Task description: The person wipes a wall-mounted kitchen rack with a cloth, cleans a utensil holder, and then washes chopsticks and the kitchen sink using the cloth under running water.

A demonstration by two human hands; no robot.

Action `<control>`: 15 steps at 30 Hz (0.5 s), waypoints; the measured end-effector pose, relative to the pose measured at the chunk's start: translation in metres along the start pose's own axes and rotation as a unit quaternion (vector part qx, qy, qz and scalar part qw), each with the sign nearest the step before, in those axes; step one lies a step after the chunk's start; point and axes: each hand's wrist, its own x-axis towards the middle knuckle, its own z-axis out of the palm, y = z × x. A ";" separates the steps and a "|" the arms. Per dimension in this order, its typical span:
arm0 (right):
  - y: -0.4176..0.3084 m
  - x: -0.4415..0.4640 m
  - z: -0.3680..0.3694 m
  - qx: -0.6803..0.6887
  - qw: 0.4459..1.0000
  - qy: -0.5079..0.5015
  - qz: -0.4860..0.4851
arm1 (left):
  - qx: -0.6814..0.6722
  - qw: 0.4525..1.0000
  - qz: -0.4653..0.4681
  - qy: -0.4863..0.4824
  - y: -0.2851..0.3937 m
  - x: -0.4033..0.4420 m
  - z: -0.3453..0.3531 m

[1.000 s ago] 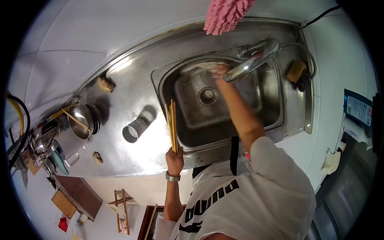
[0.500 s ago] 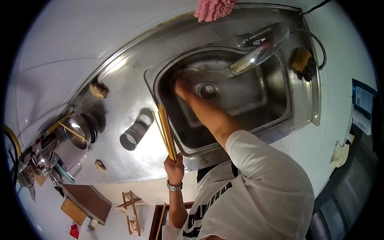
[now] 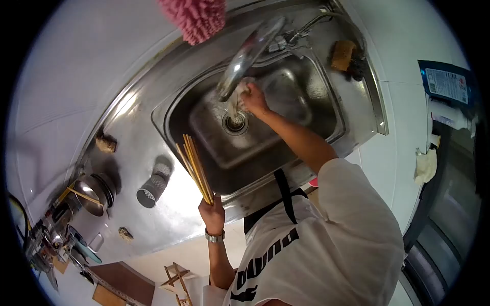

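Observation:
A bundle of several long wooden chopsticks (image 3: 195,166) is gripped at its lower end by my left hand (image 3: 212,211), which wears a metal watch. The sticks point up over the left edge of the steel sink (image 3: 286,153). Inside the basin, my right hand (image 3: 255,99) is closed on a pale, crumpled, wet-looking cloth (image 3: 244,93), partly hidden by the fingers. The cloth is beside the mouth of the faucet (image 3: 245,61). Below it, whitish water runs toward the drain (image 3: 235,122).
A perforated metal utensil holder (image 3: 153,188) lies on its side on the left counter. Metal bowls (image 3: 91,194) with chopsticks across them stand farther left. A brown sponge (image 3: 343,55) sits at the right corner. A pink fluffy mitt (image 3: 196,18) hangs at the top.
My right hand has moved from the sink's left side to beneath the faucet, right of the drain. My left hand still holds the chopsticks. The whole view has shifted.

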 end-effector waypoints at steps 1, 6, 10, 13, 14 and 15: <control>-0.005 0.002 -0.007 0.002 1.000 0.006 -0.005 | -0.029 0.999 -0.027 0.001 0.000 0.001 0.004; -0.038 0.003 -0.044 0.201 0.962 0.162 -0.095 | -0.044 0.998 -0.046 0.003 0.005 -0.001 0.017; -0.032 0.031 -0.101 0.222 0.907 0.311 -0.179 | -0.059 0.997 -0.036 0.028 0.012 -0.002 0.023; -0.060 0.017 -0.133 0.145 0.903 0.353 -0.198 | -0.086 0.995 -0.044 0.032 0.013 -0.002 0.024; -0.075 0.010 -0.137 0.094 0.897 0.380 -0.204 | -0.087 0.995 -0.044 0.031 0.012 -0.001 0.026; -0.071 0.015 -0.139 0.094 0.897 0.380 -0.203 | -0.082 0.995 -0.049 0.022 0.012 -0.001 0.026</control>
